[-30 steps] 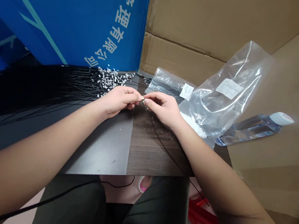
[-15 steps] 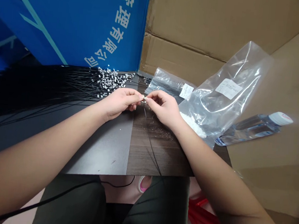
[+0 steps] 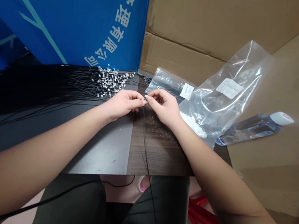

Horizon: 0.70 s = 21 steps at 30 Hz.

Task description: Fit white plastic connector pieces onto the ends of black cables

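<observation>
My left hand (image 3: 122, 105) and my right hand (image 3: 162, 107) meet fingertip to fingertip above the dark table (image 3: 115, 147). Both are closed in a pinch around the top end of a thin black wire (image 3: 146, 153), where a tiny white connector (image 3: 145, 97) shows between the fingers. The wire hangs down from the pinch across the table and over its front edge toward my lap. A heap of finished black wires (image 3: 49, 82) with small white connectors (image 3: 110, 79) lies just behind my left hand.
Two clear plastic bags (image 3: 219, 97) with white labels lie to the right, one holding small white parts. A plastic water bottle (image 3: 255, 128) rests on its side on cardboard at the right. A blue printed board (image 3: 68, 21) and cardboard walls stand behind. Red tubing (image 3: 203, 217) lies below.
The free end of the black wire has swung leftward, from running diagonally right to hanging nearly straight down over the table edge. Both hands stayed pinched together in place.
</observation>
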### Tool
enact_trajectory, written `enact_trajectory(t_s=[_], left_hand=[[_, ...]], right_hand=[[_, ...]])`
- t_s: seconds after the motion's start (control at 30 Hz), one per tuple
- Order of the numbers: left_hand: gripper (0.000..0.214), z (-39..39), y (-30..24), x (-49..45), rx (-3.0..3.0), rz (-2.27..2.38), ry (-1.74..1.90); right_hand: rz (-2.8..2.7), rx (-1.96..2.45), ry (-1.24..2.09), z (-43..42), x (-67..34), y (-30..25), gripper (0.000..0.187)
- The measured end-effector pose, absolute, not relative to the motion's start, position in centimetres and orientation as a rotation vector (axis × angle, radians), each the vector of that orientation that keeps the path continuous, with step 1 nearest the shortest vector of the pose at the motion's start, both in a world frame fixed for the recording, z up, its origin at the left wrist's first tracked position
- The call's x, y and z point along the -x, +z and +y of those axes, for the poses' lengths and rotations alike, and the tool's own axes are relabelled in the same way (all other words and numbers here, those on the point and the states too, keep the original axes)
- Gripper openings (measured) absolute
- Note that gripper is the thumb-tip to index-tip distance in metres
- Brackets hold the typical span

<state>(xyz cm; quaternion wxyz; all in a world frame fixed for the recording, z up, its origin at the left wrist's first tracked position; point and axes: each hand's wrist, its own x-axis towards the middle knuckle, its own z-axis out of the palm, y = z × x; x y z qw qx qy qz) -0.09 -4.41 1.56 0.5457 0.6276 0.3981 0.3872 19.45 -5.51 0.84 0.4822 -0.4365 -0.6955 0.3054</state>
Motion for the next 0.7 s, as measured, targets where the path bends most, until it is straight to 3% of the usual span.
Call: enact_trajectory(t_s=[0.27, 0.7], left_hand=[[0.023, -4.4, 1.9, 0.4, -1.613, 0.982, 0.823], [0.019, -4.6, 2.1, 0.5, -1.708, 0.992, 0.774]], right_hand=[[-1.781, 1.095, 0.837, -5.0, -20.4, 1.3, 0.021], [-1.890, 1.099, 0.806, -5.2, -20.7, 1.8, 0.018]])
